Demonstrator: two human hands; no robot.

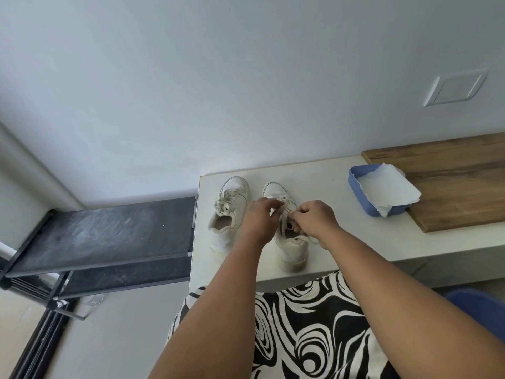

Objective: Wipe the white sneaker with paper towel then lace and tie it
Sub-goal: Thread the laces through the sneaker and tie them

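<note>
Two white sneakers stand side by side on a white table [341,242], toes pointing away from me. The left sneaker [229,214] has its laces bunched in a tied knot. Over the right sneaker [289,247] both my hands work at the lace [284,212]. My left hand [258,217] pinches a lace strand above the tongue. My right hand [314,220] pinches the other strand close beside it. The lace eyelets under my hands are mostly hidden. A sheet of paper towel [382,187] lies in a blue tray [355,187] to the right.
A wooden board [451,187] lies on the table's right part, partly under the tray. A dark metal rack [103,236] stands left of the table, lower down. A blue chair edge [475,302] shows at lower right. A wall rises behind the table.
</note>
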